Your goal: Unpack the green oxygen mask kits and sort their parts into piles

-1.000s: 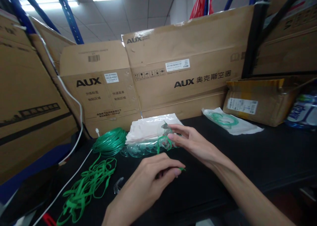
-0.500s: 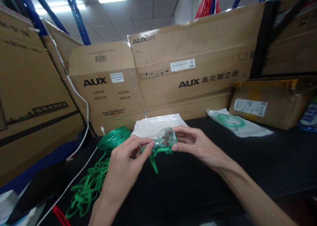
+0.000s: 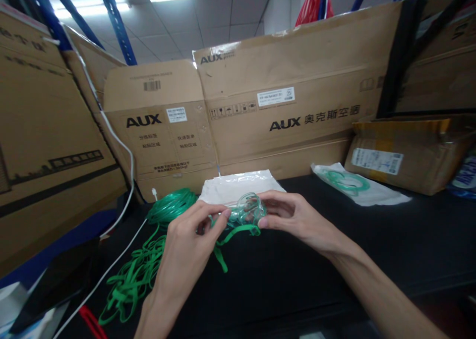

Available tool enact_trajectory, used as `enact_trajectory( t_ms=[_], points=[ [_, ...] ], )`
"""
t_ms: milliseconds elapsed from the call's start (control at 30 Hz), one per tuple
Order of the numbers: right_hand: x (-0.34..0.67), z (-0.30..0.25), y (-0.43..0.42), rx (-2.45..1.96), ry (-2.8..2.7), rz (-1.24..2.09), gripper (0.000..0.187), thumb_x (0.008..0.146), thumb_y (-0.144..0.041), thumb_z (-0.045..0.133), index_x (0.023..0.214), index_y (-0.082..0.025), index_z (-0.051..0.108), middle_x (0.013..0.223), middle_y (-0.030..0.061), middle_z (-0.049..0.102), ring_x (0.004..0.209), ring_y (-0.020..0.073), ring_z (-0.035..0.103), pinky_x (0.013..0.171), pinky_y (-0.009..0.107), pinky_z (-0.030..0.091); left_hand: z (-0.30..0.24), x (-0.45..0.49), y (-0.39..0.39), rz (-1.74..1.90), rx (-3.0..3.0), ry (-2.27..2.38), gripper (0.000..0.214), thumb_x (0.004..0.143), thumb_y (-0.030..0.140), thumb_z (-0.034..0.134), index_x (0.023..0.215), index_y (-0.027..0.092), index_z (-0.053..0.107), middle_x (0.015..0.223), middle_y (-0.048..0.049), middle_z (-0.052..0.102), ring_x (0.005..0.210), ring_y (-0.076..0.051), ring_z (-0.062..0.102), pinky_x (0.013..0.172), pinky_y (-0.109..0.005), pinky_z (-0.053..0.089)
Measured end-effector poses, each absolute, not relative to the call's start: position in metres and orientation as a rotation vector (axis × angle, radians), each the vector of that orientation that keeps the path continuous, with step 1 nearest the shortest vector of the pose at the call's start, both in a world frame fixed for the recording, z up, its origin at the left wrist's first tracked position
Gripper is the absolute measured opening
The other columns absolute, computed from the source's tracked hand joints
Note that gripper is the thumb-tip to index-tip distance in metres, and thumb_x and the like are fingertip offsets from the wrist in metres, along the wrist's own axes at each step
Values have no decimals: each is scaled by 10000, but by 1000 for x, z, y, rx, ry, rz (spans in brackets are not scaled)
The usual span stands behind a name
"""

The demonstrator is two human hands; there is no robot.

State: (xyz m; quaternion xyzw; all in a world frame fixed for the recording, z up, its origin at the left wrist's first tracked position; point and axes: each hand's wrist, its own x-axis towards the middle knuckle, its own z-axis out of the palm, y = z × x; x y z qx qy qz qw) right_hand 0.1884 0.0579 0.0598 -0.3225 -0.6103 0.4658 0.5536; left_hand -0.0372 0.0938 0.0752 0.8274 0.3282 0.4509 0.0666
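Observation:
A clear, green-tinted oxygen mask [image 3: 250,206] is held up between my two hands above the black table. My right hand [image 3: 288,211] grips its right edge between thumb and fingers. At the mask's left end, my left hand [image 3: 203,222] is closed in a pinch; whether its fingertips are on the mask itself or on the strap is hard to make out. A green elastic strap [image 3: 238,232] runs from the mask's right side toward my left hand, with a loose end hanging below. Left of my left hand lie a pile of green straps [image 3: 130,282] and a coil of green tubing [image 3: 173,206].
White plastic bags [image 3: 241,184] lie behind the mask. To the right, a bag holds coiled green tubing [image 3: 345,181], beside a taped carton [image 3: 405,155]. Cardboard panels [image 3: 238,145] wall off the back. A white cable [image 3: 111,264] and a dark flat device [image 3: 55,284] are on the left.
The strap's hanging end has shifted left and lower, and more of the strap shows stretched below the mask. Both hands stay almost in place.

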Motion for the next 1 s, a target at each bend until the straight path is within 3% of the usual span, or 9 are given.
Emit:
enact_trajectory(
  t_ms=[767, 1000],
  points=[
    [189, 56, 61, -785, -1486, 1078, 350, 719, -239, 870, 1041, -206, 736, 1070, 16, 717, 1009, 176, 673, 944, 304, 503, 74, -35, 94, 1403, 2572, 945, 79, 906, 203, 673, 851, 211, 729, 684, 54, 569, 589, -104, 492, 599, -224, 378],
    [189, 53, 61, -808, -1479, 1059, 388, 687, -231, 893, 1046, -219, 746, 1058, 5, 721, 1010, 177, 673, 951, 313, 504, 72, -32, 93, 1387, 2592, 857, 88, 906, 178, 691, 892, 223, 765, 850, 39, 738, 701, -112, 630, 706, -206, 456]
  ],
)
